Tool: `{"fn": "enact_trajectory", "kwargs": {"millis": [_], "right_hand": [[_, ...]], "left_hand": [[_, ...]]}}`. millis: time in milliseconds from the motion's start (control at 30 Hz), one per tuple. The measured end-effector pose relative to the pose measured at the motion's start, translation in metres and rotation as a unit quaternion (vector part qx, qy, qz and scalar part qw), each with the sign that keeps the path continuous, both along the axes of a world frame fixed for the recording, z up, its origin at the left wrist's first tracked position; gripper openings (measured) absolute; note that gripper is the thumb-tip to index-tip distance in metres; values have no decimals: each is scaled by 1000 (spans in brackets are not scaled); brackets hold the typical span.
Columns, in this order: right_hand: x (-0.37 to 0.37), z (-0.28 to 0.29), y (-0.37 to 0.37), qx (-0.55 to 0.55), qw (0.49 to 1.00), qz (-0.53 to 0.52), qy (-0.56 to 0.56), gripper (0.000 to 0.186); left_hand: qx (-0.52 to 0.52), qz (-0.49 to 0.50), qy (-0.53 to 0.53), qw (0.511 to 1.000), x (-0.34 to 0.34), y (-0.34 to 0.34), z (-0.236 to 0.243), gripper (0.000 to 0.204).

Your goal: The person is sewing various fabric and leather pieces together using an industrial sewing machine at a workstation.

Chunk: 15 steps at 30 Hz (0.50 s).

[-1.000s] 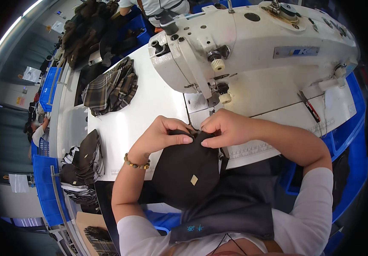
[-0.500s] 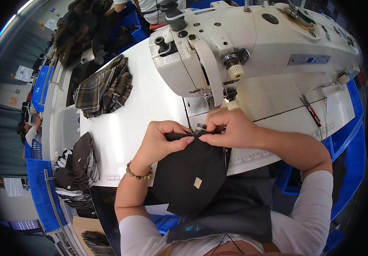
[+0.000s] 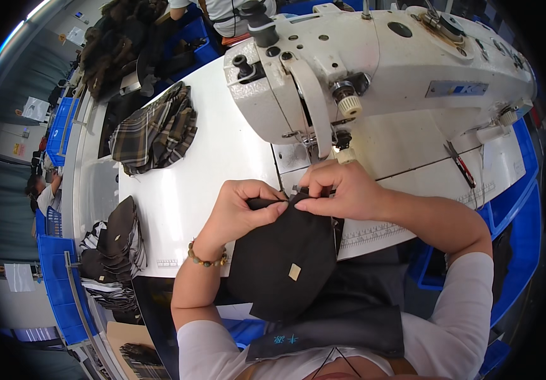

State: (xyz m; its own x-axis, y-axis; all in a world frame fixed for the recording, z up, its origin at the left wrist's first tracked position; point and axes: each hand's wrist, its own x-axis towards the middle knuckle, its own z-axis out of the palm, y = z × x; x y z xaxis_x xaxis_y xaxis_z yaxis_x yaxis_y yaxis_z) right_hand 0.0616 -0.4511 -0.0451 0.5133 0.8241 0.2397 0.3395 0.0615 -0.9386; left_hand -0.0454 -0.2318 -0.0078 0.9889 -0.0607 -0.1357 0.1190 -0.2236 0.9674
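A dark brown cloth piece (image 3: 273, 253) with a small pale diamond patch (image 3: 294, 272) hangs over the front edge of the white sewing table (image 3: 209, 145). My left hand (image 3: 247, 209) pinches its folded top edge between thumb and fingers. Close beside it, my right hand (image 3: 342, 193) grips the same edge, thumb on the front. Both are just in front of the white sewing machine's (image 3: 387, 76) needle area, where some small parts are hidden behind the fingers. Red-and-black thread snips (image 3: 461, 164) lie to the right on the table.
Crumpled plaid pieces (image 3: 152, 130) lie back left. A stack of dark pieces (image 3: 118, 244) sits at the left edge, beside blue bins (image 3: 61, 285). More blue bins (image 3: 513, 253) border the right. Co-workers (image 3: 222, 16) sit behind and at far left (image 3: 48, 193), near a dark heap (image 3: 111, 44).
Over the last second both hands have drawn closer along the fold, the left sitting slightly lower in view, and the cloth hangs a little lower. The camera view has shifted slightly.
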Motion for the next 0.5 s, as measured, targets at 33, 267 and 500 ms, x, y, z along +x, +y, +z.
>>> {"fn": "enact_trajectory", "kwargs": {"millis": [33,267,500], "right_hand": [[0,0,0,1,1000,-1,4,29],[2,-3,2,12,1000,-21,5,31],[-1,0,1,14,1000,-13,0,31]], "left_hand": [[1,-2,0,1000,0,0,0,7],[2,4,-5,1000,-2,1,3,6],[22,-9,-13,1000,-3,2,1,6]]}}
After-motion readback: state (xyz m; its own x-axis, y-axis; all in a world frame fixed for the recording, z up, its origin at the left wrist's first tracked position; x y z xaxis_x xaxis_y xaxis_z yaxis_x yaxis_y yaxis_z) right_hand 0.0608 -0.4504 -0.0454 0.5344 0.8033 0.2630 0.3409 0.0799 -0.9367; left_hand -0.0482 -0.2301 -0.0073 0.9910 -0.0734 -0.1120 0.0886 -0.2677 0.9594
